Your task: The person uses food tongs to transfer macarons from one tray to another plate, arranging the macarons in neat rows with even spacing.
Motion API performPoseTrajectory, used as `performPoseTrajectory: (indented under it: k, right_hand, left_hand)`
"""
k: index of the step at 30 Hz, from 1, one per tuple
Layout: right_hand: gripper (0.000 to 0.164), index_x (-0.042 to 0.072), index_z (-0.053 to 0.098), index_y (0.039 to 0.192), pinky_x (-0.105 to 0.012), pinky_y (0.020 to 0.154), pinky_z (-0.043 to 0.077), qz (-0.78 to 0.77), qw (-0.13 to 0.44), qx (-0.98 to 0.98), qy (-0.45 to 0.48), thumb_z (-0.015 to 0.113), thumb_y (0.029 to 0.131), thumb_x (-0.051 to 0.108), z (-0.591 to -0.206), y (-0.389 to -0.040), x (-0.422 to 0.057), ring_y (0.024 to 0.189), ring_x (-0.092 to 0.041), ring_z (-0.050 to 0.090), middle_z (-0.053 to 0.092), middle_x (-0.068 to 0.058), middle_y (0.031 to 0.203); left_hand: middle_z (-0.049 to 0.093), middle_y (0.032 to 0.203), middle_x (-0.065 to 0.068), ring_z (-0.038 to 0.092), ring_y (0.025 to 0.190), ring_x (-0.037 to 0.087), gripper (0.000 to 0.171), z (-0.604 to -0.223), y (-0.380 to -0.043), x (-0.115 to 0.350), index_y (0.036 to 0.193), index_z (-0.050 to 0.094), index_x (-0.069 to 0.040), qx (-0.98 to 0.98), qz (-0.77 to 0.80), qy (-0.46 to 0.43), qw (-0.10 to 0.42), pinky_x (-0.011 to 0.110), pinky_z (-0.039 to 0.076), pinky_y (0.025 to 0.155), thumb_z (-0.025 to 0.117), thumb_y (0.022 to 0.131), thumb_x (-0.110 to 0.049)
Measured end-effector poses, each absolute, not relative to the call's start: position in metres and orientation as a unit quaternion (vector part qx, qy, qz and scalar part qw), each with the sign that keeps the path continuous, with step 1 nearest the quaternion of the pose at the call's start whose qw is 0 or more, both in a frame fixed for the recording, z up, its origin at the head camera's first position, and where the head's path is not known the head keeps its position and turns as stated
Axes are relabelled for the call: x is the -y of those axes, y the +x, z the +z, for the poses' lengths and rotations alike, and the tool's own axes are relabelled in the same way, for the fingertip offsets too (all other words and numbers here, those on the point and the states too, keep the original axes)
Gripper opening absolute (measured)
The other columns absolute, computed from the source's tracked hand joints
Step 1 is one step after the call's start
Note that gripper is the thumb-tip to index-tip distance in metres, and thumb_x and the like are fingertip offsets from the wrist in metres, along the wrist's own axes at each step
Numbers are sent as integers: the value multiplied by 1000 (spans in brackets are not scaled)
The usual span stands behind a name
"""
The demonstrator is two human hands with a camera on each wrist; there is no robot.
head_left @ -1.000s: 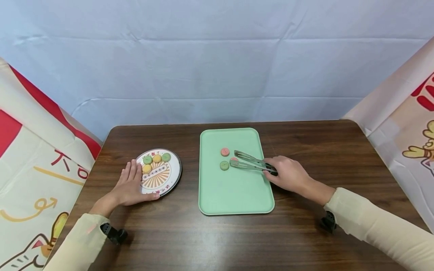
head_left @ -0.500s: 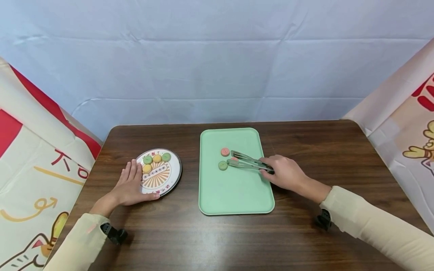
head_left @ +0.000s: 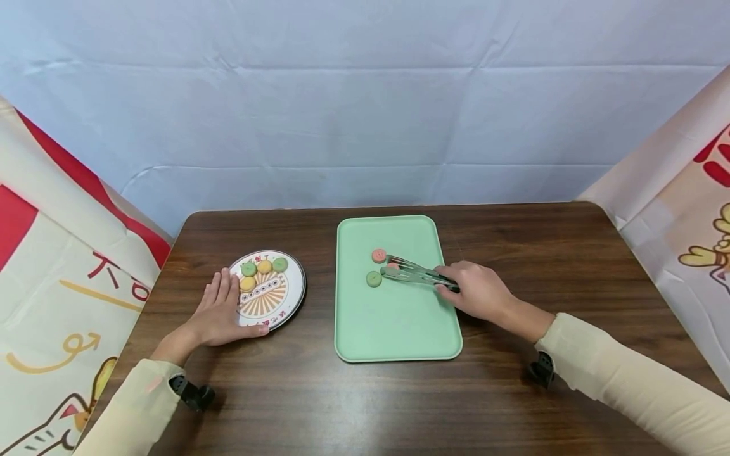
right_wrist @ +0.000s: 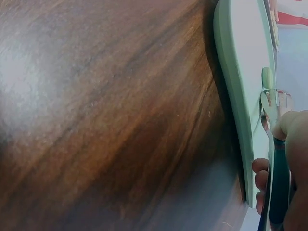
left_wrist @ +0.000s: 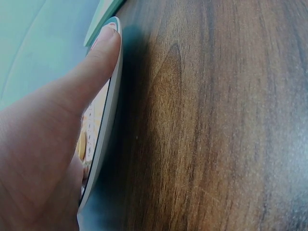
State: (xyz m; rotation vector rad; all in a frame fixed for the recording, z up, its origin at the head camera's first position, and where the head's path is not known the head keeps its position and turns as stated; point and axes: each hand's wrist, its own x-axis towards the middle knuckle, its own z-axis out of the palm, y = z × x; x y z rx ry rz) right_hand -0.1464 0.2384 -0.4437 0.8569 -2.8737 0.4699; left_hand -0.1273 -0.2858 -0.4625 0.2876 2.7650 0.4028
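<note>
My right hand (head_left: 479,290) grips metal tongs (head_left: 416,273) by the dark handle, over the right edge of a light green tray (head_left: 393,329). A pink macaron (head_left: 393,268) lies between the tongs' arms, partly hidden. Another pink macaron (head_left: 379,255) sits just beyond the upper tip, and a green macaron (head_left: 373,278) is close to the lower tip. My left hand (head_left: 217,313) rests with straight fingers along the left side of a round printed plate (head_left: 291,294), its thumb (left_wrist: 103,50) on the rim. Green and yellow macarons (head_left: 264,266) lie on that plate.
Both plate and tray stand on a dark wooden table (head_left: 365,411). A pale cloth (head_left: 365,126) hangs behind the table, and printed sheets (head_left: 57,285) hang at the sides. Each wrist wears a black camera strap (head_left: 191,392).
My right hand has moved slightly left with the tongs, and their arms have drawn closer together around the pink macaron. The green macaron on the tray has shifted slightly left. My left hand stays still.
</note>
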Motion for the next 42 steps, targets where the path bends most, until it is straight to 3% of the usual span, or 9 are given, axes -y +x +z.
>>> performPoseTrajectory:
  k: [42]
  right_hand:
    - [36,-1,70,124,-49,77,59,162,45,945,282,71,96,20,-439,-149,-239,99,-33,71,73,-19,110]
  left_hand:
    - [-20,162,33,-19,150,49,148,-463,-127,286,155,-4,16,-970,147,100,165,67,-4,118,67,72,-85]
